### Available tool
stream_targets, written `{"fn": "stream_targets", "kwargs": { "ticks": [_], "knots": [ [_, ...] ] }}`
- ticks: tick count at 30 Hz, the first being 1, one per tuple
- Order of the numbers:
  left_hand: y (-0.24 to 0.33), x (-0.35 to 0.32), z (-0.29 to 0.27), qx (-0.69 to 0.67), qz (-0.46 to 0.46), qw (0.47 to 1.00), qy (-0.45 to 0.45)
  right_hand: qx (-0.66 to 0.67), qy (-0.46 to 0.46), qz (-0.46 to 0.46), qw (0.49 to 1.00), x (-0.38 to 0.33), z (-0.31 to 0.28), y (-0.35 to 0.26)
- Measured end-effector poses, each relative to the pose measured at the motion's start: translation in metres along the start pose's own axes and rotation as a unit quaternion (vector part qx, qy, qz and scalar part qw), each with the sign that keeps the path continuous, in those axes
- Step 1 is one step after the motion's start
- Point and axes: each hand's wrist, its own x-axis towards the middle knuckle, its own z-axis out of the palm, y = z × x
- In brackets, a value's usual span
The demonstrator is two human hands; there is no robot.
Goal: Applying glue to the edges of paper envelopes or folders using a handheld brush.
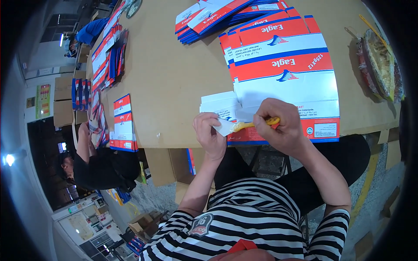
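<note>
A flat red, white and blue carton blank [285,89] lies on top of others in front of me, at the table's near edge. My left hand [210,134] pinches a white end flap [224,127] of the carton between thumb and fingers. In my right hand [281,124] is a yellow-handled brush [250,125], gripped near its end. Its pale, wet-looking tip touches the flap close to my left fingertips. Part of the blank's lower printed panel is hidden behind my right hand.
A plastic-lined tub [365,65] with yellowish residue and a yellow stick stands at the right. More carton blanks [217,19] are piled at the far side, with another stack [123,126] at the left. Beyond it works a person in dark clothes [106,169]. An open cardboard box [161,165] stands below the table edge.
</note>
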Motion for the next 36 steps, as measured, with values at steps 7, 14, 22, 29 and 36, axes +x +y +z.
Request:
{"fn": "stream_targets", "kwargs": {
  "ticks": [7,14,22,29,36],
  "knots": [
    [0.001,-0.002,0.000,-0.011,0.003,1.000,0.010,0.017,-0.019,0.057,0.998,0.003,-0.021,-0.011],
    [0.000,-0.003,0.000,0.011,0.016,1.000,0.023,0.016,0.000,0.164,0.986,0.013,-0.037,-0.015],
    [-0.001,-0.002,0.001,-0.002,0.004,1.000,0.014,-0.071,-0.114,0.026,0.991,0.015,-0.034,-0.006],
    [-0.001,-0.002,0.000,0.004,0.005,1.000,0.016,-0.057,-0.172,0.005,0.983,0.018,-0.035,-0.007],
    [0.002,0.000,0.000,0.016,0.014,1.000,0.017,-0.066,-0.147,0.024,0.987,0.022,-0.034,-0.013]
  ]
}}
